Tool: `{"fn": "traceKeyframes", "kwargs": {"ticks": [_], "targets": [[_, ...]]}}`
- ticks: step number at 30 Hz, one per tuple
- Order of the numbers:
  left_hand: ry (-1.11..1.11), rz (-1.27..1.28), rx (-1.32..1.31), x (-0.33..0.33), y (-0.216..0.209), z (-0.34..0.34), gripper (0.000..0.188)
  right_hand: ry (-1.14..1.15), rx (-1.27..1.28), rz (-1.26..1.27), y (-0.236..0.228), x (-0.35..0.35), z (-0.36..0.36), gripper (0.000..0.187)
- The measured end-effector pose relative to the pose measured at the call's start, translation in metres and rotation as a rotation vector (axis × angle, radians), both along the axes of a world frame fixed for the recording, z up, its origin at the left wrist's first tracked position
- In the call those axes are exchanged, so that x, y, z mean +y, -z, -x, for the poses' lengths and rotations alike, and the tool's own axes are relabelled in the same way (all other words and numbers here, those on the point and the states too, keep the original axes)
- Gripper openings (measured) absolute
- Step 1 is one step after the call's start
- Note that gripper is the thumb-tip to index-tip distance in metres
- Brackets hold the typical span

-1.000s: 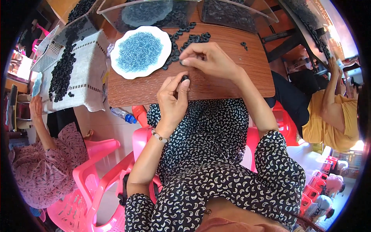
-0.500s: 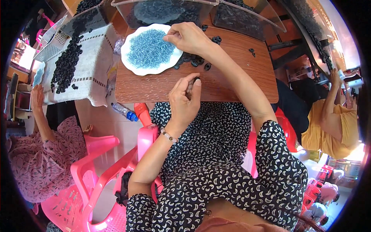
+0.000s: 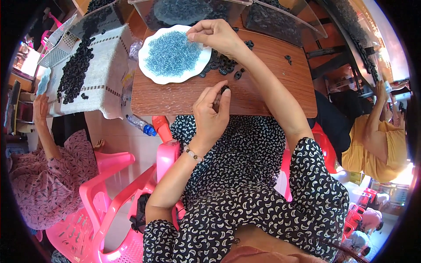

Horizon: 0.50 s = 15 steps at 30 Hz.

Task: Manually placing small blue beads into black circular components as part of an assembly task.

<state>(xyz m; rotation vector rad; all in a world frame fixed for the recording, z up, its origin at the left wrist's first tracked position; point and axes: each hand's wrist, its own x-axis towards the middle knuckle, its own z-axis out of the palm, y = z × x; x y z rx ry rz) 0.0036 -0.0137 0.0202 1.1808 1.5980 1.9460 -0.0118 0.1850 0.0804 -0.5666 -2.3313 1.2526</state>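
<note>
A brown wood-grain desk (image 3: 175, 98) spans the upper middle of the view. At its far edge stand 2 clear plastic bins, a left bin (image 3: 228, 13) and a right bin (image 3: 280, 26), with dark pieces in the right bin. The right forearm (image 3: 272, 93) slants up and leftward across the desk. A scalloped white plate (image 3: 169, 80) lies on the desk's left half. The right hand (image 3: 221, 38) reaches over the plate's upper right part, thumb and index fingertips close together; I cannot tell whether they pinch anything. Nearer the body, the left hand (image 3: 211, 107) points away, fingers curled and thumb side up, clamped on a small black piece (image 3: 225, 89) between thumb and index finger. Its visible end peeks out at the fingertips; the fingers hide its long axis. Loose black pieces (image 3: 226, 69) lie right of the plate. Translucent blue beads (image 3: 171, 55) cover the plate's middle.
</note>
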Motion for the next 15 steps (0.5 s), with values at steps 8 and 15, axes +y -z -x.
{"fn": "traceKeyframes", "kwargs": {"ticks": [8, 15], "targets": [[0.034, 0.098, -0.035, -0.003, -0.006, -0.001, 0.021, 0.006, -0.029, -0.262, -0.001, 0.003, -0.004, 0.021], [0.068, 0.039, -0.141, -0.001, 0.010, -0.003, 0.027, -0.063, 0.010, 0.020, -0.008, -0.005, -0.019, 0.027]]}}
